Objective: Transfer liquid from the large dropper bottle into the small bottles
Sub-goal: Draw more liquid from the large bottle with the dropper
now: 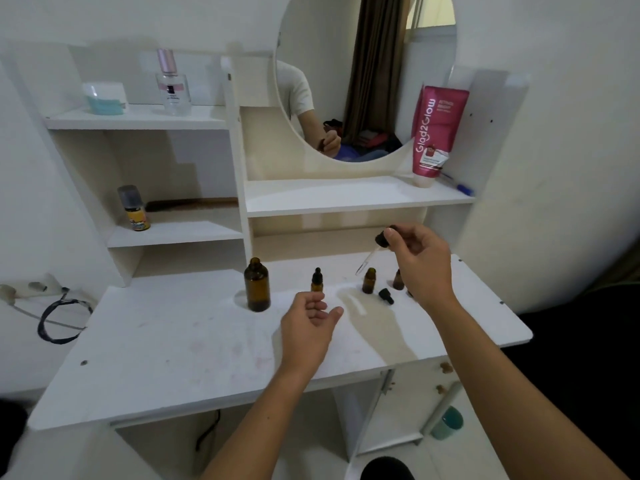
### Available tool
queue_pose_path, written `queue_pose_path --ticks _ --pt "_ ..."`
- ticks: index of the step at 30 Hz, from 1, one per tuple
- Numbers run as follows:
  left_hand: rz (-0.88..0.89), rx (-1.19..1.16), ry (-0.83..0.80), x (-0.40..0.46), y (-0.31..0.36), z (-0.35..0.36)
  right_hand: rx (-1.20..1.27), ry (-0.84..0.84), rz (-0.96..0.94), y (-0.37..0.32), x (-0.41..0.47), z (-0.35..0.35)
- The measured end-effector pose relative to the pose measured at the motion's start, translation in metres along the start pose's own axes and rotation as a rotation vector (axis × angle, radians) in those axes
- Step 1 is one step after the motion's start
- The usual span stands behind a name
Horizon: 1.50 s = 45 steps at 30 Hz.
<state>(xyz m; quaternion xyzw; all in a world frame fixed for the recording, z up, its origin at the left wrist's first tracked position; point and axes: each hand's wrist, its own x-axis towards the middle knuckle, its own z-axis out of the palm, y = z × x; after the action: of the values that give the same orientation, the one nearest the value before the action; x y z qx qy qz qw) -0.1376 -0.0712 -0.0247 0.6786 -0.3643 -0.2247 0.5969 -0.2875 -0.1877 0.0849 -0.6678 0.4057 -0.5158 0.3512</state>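
Work surface is a white vanity tabletop [180, 344], scuffed with faint pinkish smears and a tan shadow patch near the centre right. Large amber dropper bottle [257, 285] stands upright and uncapped at the back centre of the tabletop. Right hand [420, 259] is raised above the right rear of the surface, thumb and fingers pinching the black bulb of the dropper [372, 252]; the glass pipette slants down to the left, its tip just above and left of the mouth of an open small amber bottle [369, 280]. A loose black dropper cap [386, 295] lies on its side just right of that bottle. A second small bottle [398, 280] is partly hidden behind the right wrist; whether it is capped cannot be told. A capped small bottle [317, 280] stands between the large bottle and the open one. Left hand [310, 320] hovers just in front of the capped bottle, palm turned inward, fingers loosely curled and holding nothing. Behind: white shelving against a white wall. Top left shelf holds a clear perfume bottle [172, 84] and a white box with teal contents [105, 98]; the lower left shelf holds a small yellow-labelled bottle [134, 209] and a dark comb [192, 203]. A round mirror [367, 74] reflects a brown curtain; a pink tube [435, 133] stands cap-down on the shelf below it. A power strip with a black cable [59, 317] sits at far left.
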Motion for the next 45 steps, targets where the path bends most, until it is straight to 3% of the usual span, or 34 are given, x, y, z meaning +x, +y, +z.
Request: queue_pose_path --ticks 9,26,45 --pt "0.066 0.063 -0.142 0.028 0.004 0.055 -0.015 0.058 0.016 0.029 0.017 -0.023" --pt "0.166 0.158 -0.127 0.069 -0.004 0.090 -0.062 -0.086 -0.057 0.052 0.022 0.002" --pt "0.156 0.172 -0.140 0.071 -0.009 0.091 -0.160 -0.083 -0.003 0.053 0.026 0.017"
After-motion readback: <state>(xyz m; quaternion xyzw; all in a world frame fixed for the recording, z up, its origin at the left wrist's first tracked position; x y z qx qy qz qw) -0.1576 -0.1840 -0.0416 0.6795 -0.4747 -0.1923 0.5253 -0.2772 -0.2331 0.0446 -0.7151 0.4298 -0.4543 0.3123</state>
